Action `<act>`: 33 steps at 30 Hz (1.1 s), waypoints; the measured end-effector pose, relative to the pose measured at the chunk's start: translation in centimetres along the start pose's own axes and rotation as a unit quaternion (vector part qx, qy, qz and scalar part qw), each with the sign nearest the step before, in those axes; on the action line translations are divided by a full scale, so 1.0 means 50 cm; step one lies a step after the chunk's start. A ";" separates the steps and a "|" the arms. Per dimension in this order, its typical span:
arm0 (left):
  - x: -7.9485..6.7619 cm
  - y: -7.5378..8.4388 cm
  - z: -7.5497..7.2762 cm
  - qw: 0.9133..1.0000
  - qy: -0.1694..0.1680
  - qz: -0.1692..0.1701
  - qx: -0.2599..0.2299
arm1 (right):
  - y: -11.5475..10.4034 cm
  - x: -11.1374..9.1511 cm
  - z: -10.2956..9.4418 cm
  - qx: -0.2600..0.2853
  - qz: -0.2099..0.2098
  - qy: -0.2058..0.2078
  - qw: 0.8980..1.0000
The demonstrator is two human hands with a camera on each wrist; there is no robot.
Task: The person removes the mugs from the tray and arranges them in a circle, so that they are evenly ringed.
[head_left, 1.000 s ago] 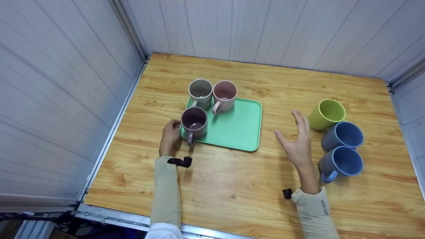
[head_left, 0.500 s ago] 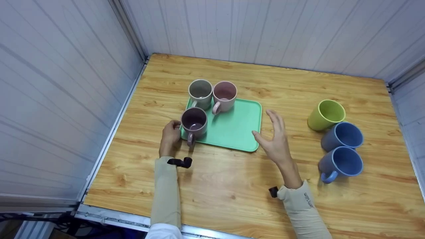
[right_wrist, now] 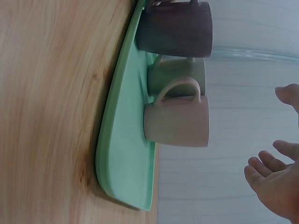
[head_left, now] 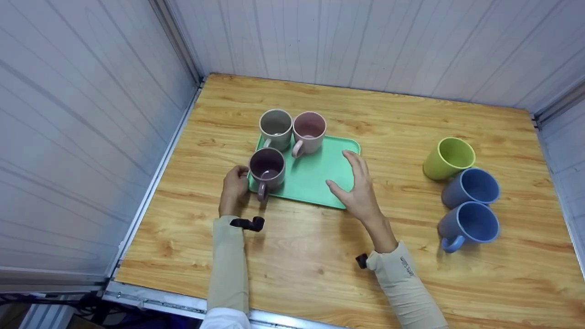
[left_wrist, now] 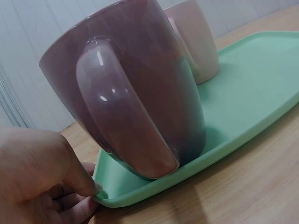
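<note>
At the left end of the green tray [head_left: 315, 180], my left hand [head_left: 235, 187] pinches its rim. The left wrist view shows the thumb [left_wrist: 88, 179] on top of the rim and fingers curled below. Right beside that hand stands a dark plum mug [head_left: 268, 171], its handle toward me. Behind it on the tray are a grey-green mug [head_left: 276, 128] and a pink mug [head_left: 310, 132], both upright. My right hand [head_left: 358, 194] hovers over the tray's right end, thumb and fingers spread apart, holding nothing.
On the right side of the wooden table [head_left: 301, 274] stand a yellow-green cup [head_left: 450, 157], a blue mug [head_left: 473, 186] and another blue mug [head_left: 470, 224] in front. Pale panels [head_left: 356, 41] wall the table at the back and sides.
My right hand has moved left, from near the yellow-green cup to over the tray's right end, staying spread. The left hand, tray and mugs look the same.
</note>
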State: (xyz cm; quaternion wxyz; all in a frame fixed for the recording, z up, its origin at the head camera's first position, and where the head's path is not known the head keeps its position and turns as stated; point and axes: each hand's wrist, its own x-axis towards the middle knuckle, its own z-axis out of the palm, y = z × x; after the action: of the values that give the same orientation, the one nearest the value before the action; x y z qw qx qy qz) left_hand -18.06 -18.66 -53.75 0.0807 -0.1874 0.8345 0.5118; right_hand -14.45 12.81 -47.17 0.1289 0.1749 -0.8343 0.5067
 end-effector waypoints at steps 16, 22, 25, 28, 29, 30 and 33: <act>0.001 -0.002 0.006 0.994 -0.002 -0.044 -0.102 | -0.008 0.025 0.091 -0.011 -0.007 -0.056 0.998; 0.001 0.000 0.006 0.994 -0.002 -0.041 -0.100 | -0.009 0.035 0.112 -0.011 -0.006 -0.071 0.997; 0.001 -0.001 0.006 0.994 -0.005 -0.042 -0.104 | -0.009 0.040 0.121 -0.014 -0.012 -0.075 0.997; 0.001 -0.002 0.004 0.996 -0.007 -0.035 -0.086 | -0.010 0.046 0.131 -0.011 -0.011 -0.079 0.997; 0.001 -0.002 0.003 0.997 -0.007 -0.029 -0.073 | -0.011 0.048 0.135 -0.008 -0.009 -0.082 0.997; 0.000 -0.002 0.003 0.998 -0.007 -0.025 -0.062 | -0.011 0.050 0.140 -0.004 -0.008 -0.083 0.997; 0.000 -0.002 0.001 0.999 -0.006 -0.017 -0.050 | -0.016 0.055 0.155 0.004 -0.006 -0.092 0.996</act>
State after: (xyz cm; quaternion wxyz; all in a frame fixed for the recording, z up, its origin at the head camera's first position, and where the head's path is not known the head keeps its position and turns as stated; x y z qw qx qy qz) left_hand -18.01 -18.64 -53.86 0.0849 -0.2018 0.8043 0.5524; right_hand -16.90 5.15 -48.97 0.0539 0.2261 -0.8397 0.4907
